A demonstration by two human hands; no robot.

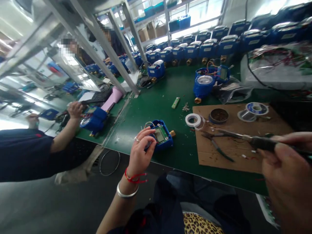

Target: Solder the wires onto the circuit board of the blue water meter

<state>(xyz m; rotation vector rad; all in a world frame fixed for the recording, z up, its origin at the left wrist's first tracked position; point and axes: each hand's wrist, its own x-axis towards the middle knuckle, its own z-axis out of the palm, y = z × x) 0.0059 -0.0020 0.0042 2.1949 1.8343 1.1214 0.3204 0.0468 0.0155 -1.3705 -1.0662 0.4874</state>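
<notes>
On the green bench before me lies a blue water meter (168, 142), its brass fitting pointing right and its circuit board with a small display (160, 134) exposed. My left hand (141, 151) has its curled fingers at the meter's left side, gripping it by the board's edge; the fingertips' exact contact is partly hidden. Thin wires loop up behind those fingers. In my right hand (285, 156) is a soldering iron (258, 142), held by its dark handle with the metal tip pointing left over a cardboard sheet (207, 156), apart from the meter.
Green-handled pliers (220, 149), a round tin (218, 115), a solder spool (257, 109) and white tape (193, 120) sit on or beside the cardboard. Another open meter (204, 85) stands behind. Rows of meters (207, 48) line the back. A co-worker's arm (60, 136) reaches in at left.
</notes>
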